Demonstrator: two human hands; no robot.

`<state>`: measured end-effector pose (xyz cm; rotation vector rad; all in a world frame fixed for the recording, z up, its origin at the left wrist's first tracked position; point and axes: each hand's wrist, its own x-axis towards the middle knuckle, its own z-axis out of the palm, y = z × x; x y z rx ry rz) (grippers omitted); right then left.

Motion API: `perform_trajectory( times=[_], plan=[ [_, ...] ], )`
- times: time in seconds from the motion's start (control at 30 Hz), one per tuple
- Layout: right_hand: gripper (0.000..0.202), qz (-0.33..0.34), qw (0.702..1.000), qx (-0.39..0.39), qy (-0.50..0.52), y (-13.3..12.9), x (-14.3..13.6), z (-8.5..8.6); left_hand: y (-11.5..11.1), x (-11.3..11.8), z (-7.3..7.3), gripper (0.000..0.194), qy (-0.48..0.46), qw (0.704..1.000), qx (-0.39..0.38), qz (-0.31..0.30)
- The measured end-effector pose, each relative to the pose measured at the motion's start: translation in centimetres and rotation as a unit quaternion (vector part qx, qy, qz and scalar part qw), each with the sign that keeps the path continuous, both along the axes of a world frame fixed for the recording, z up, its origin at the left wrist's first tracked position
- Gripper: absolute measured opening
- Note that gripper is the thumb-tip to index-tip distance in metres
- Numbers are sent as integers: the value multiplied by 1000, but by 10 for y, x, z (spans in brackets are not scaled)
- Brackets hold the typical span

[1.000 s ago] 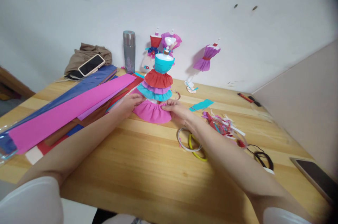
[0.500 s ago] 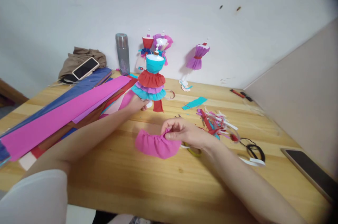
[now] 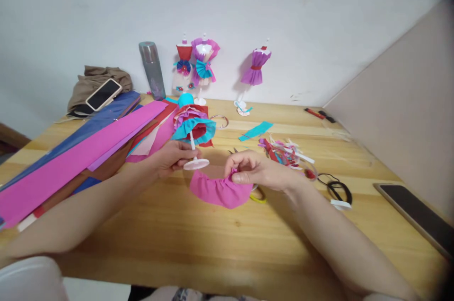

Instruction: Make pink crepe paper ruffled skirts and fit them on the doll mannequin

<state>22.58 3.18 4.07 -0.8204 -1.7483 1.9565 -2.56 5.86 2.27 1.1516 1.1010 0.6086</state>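
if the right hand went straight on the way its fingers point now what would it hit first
Beyond the pink gathered crepe-like strip it pinches, the right hand would probably meet the round base of the white plastic-looking stand in the left hand; depth is unclear, so it might pass by.

Passage: tabletop (image 3: 170, 239) on your side of the pink ruffle (image 3: 222, 192).
Obstacle, centre: tilted dress stand (image 3: 196, 130), beyond the ruffle.
Obstacles, your left: layered paper strips (image 3: 88, 145); grey bottle (image 3: 152, 73) behind.
Obstacles, your right: scrap pile (image 3: 282, 153), black ring (image 3: 349, 193), dark phone (image 3: 418, 213).
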Motion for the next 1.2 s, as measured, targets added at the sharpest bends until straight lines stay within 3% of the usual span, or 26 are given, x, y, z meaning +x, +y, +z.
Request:
perform_trajectory(
  times=[0.13,0.3,0.67,0.9,1.0,1.07,1.2],
  plan=[
    [36,53,998,17,-16,2,9,7,-15,-2,3,43,-19,996,-73,-50],
    [39,20,999,28,-8,1,15,8,-19,3,-1,40,10,993,-103,-58],
    [36,9,999,32,-23,1,15,10,-18,0,-15,45,127,986,-66,-85],
    [35,6,999,32,-33,2,14,11,-24,-2,-18,44,267,960,51,-71],
    [31,-52,998,31,-10,1,11,13,-25,-6,-6,46,297,939,172,-31],
    [30,-105,994,29,11,0,9,16,-26,-10,12,42,268,930,250,20],
    [25,-248,963,92,41,-5,6,25,-33,-5,52,29,185,929,302,112]
  ],
)
